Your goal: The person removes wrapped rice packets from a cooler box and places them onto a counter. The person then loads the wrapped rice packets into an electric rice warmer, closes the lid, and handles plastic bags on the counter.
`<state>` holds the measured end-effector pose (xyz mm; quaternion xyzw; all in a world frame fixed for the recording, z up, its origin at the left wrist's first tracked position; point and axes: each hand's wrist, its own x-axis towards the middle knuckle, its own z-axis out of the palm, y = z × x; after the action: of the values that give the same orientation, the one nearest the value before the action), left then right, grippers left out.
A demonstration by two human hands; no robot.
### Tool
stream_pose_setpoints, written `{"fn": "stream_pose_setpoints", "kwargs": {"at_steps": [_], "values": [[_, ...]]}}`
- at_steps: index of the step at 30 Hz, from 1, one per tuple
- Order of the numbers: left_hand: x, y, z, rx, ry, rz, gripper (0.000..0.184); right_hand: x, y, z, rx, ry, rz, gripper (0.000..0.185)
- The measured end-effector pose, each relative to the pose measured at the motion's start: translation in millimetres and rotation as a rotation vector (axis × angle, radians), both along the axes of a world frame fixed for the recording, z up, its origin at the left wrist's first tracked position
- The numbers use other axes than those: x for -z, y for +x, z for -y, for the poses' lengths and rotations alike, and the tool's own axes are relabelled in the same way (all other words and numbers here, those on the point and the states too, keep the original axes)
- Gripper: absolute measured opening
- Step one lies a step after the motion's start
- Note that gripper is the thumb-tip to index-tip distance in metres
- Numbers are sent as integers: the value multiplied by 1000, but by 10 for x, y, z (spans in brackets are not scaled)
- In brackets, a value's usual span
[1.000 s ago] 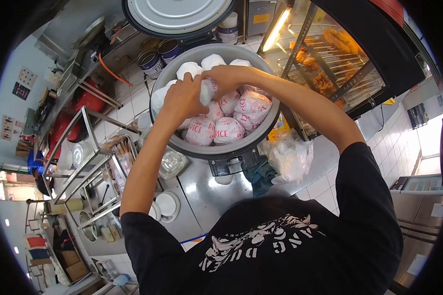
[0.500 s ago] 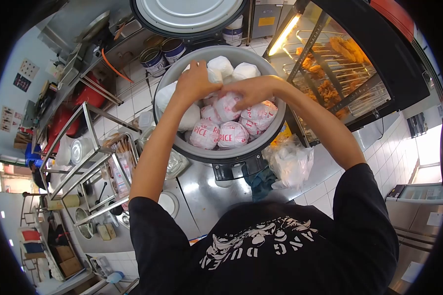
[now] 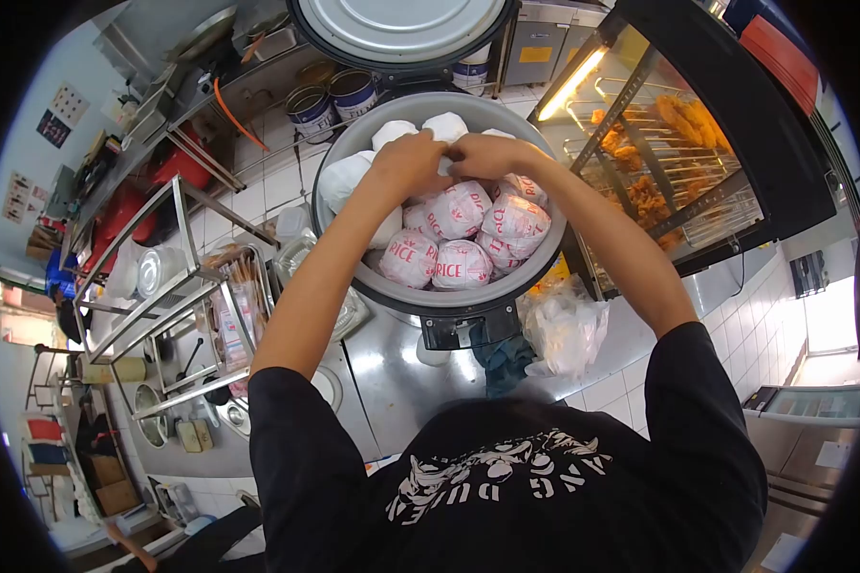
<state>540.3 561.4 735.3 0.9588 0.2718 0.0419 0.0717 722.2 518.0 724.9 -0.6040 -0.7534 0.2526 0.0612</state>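
A round grey pot (image 3: 420,294) holds several wrapped bundles; those at the near right carry red "RICE" print (image 3: 462,265), and plain white ones (image 3: 342,181) lie at the left and back. Over the middle of the pot my left hand (image 3: 409,164) has its fingers curled down among the bundles, its fingertips hidden. Right beside it, nearly touching, my right hand (image 3: 485,156) also reaches down with bent fingers. Whatever lies between the two hands is mostly hidden. The pot's silver lid (image 3: 401,29) stands raised behind.
A lit glass cabinet (image 3: 664,143) with fried food stands at the right. Near the pot are a clear plastic bag (image 3: 564,329) and a dark cloth (image 3: 504,365). A metal rack (image 3: 186,286) is at the left. Another person's arm (image 3: 132,546) shows at the lower left.
My right hand has moved from a printed bundle, now uncovered in the middle, back towards my left hand. The view has shifted a little, and another person's arm has appeared at the lower left.
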Motion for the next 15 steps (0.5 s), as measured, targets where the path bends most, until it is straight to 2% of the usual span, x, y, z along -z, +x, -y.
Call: {"fn": "stream_pose_setpoints", "kwargs": {"at_steps": [2,4,5,7,8,11,13,15], "values": [[-77,-49,68,-94,4,-116,45,-30,-50,25,-19,-7,-96,29],[-198,-62,167,-105,189,-197,47,-35,-96,-41,-68,-40,-174,32],[-212,-73,219,-107,278,-238,48,-15,-139,-54,-83,-50,-129,33],[-201,-159,238,-106,301,-160,43,-124,-296,-84,-124,-59,-31,34],[-193,-231,256,-107,311,-125,40,-202,-317,-80,-98,-153,51,34],[-424,-648,531,-94,333,202,32,-108,-122,-153,-86,-159,-133,35],[-638,-1043,865,-221,156,484,26,133,-159,-98,-246,31,-99,37],[-876,-1285,1265,-525,-258,376,26,228,-95,-105,-333,175,-22,38]]}}
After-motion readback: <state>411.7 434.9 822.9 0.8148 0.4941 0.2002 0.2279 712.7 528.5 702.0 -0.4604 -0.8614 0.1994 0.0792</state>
